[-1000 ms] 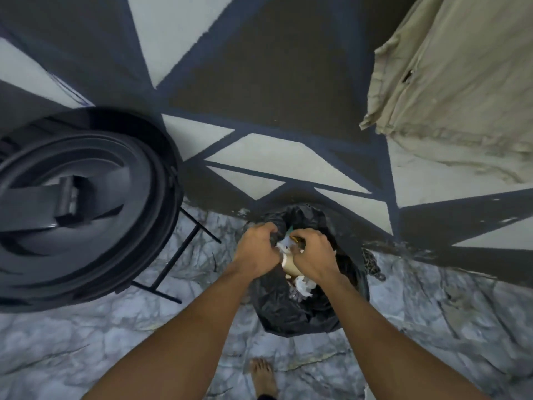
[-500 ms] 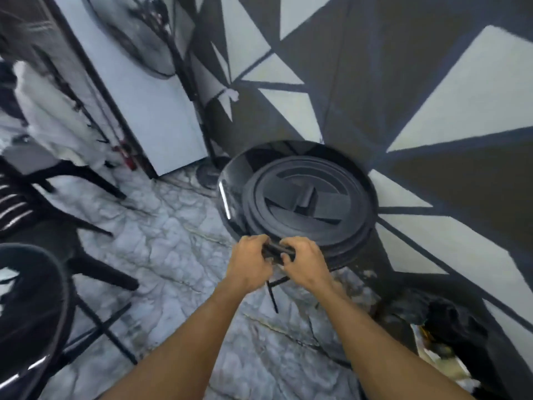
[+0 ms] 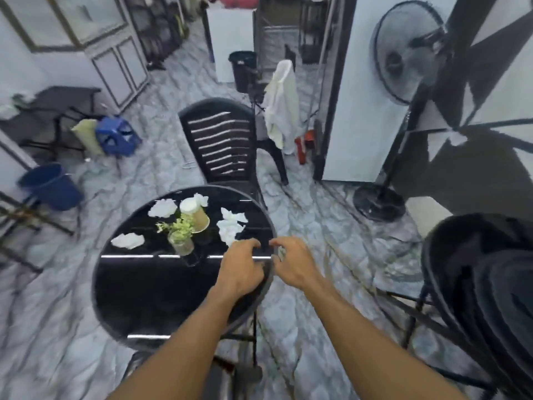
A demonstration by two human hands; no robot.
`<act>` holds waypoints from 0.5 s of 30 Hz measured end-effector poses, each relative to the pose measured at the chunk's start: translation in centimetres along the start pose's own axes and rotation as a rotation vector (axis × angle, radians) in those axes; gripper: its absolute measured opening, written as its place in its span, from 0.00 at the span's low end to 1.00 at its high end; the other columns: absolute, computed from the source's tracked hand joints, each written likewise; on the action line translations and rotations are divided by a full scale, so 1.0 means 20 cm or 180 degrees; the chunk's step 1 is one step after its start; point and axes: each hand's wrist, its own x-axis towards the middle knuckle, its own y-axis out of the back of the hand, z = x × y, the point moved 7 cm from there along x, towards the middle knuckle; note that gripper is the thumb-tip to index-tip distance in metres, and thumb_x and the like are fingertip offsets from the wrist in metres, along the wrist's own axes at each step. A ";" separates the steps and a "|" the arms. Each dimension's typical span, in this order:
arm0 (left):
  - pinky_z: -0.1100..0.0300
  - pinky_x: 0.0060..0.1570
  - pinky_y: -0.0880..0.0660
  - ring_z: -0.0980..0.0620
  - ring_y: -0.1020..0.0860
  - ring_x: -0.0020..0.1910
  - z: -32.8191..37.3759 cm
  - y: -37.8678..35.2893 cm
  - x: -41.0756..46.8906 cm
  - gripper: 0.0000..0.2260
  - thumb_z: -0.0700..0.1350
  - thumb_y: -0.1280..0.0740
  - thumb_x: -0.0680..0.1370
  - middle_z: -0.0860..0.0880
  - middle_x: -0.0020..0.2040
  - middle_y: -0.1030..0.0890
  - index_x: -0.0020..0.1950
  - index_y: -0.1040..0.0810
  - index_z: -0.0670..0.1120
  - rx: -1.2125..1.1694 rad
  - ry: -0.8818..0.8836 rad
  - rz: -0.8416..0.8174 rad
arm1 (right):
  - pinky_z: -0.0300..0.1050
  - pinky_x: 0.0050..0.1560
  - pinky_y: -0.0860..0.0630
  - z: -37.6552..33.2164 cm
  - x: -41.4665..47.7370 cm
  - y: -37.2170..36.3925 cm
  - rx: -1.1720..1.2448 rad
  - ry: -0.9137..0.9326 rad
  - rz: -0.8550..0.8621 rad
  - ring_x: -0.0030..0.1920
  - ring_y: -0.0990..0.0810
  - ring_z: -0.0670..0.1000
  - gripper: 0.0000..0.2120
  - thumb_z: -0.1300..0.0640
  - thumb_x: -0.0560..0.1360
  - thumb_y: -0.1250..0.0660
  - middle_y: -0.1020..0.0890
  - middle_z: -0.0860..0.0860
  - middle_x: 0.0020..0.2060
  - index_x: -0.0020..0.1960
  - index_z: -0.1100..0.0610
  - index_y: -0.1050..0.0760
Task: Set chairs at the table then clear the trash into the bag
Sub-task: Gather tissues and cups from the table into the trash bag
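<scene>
Counted on tabletop (image 3: 158,284): four crumpled tissues (image 3: 163,208), one paper cup (image 3: 199,216); one chair (image 3: 222,145) beyond. Left hand (image 3: 240,268), right hand (image 3: 294,262): fingers loosely curled, empty.

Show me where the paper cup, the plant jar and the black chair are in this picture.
paper cup (image 3: 202,220), head view, on its brown side wall.
plant jar (image 3: 181,245), head view, on the glass body.
black chair (image 3: 222,145), head view, on the slatted backrest.

- The left hand (image 3: 241,268) and right hand (image 3: 294,264) have left the black bag. They now hover apart, fingers loosely curled, over the round table's (image 3: 138,290) rim.
- Crumpled tissues (image 3: 229,229) and a paper cup (image 3: 199,217) now lie just beyond the left hand.
</scene>
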 end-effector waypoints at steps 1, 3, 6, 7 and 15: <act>0.52 0.59 0.25 0.45 0.23 0.58 -0.08 0.06 0.01 0.16 0.44 0.31 0.72 0.47 0.55 0.17 0.60 0.20 0.48 -0.0004 0.0098 0.0064 | 0.52 0.65 0.27 -0.07 0.06 -0.07 -0.0027 0.0059 -0.0097 0.62 0.22 0.56 0.18 0.60 0.72 0.34 0.17 0.53 0.58 0.62 0.54 0.20; 0.52 0.60 0.26 0.45 0.23 0.60 -0.23 0.14 0.06 0.18 0.42 0.29 0.73 0.45 0.56 0.17 0.62 0.20 0.45 -0.0012 0.0283 0.0143 | 0.54 0.65 0.26 -0.16 0.17 -0.19 -0.0101 0.0129 -0.0264 0.62 0.23 0.54 0.20 0.57 0.71 0.36 0.18 0.50 0.59 0.62 0.50 0.21; 0.53 0.64 0.28 0.45 0.25 0.64 -0.40 0.19 0.13 0.20 0.43 0.28 0.73 0.45 0.60 0.19 0.66 0.22 0.45 -0.0013 0.0471 0.0169 | 0.51 0.65 0.26 -0.22 0.31 -0.32 -0.0155 0.0201 -0.0440 0.63 0.23 0.52 0.19 0.58 0.73 0.34 0.18 0.49 0.60 0.63 0.52 0.21; 0.53 0.65 0.29 0.46 0.26 0.66 -0.44 0.20 0.16 0.22 0.44 0.28 0.74 0.46 0.62 0.20 0.67 0.23 0.45 -0.0023 0.0537 0.0160 | 0.51 0.64 0.25 -0.23 0.35 -0.34 -0.0164 0.0197 -0.0488 0.62 0.22 0.52 0.18 0.58 0.73 0.34 0.18 0.49 0.60 0.63 0.52 0.21; 0.56 0.65 0.30 0.46 0.29 0.68 -0.64 0.09 0.49 0.25 0.43 0.30 0.74 0.49 0.66 0.22 0.71 0.27 0.45 -0.0061 0.0975 0.0006 | 0.47 0.61 0.24 -0.17 0.83 -0.50 -0.0264 0.0215 -0.0869 0.61 0.21 0.52 0.19 0.59 0.73 0.34 0.20 0.49 0.63 0.64 0.52 0.22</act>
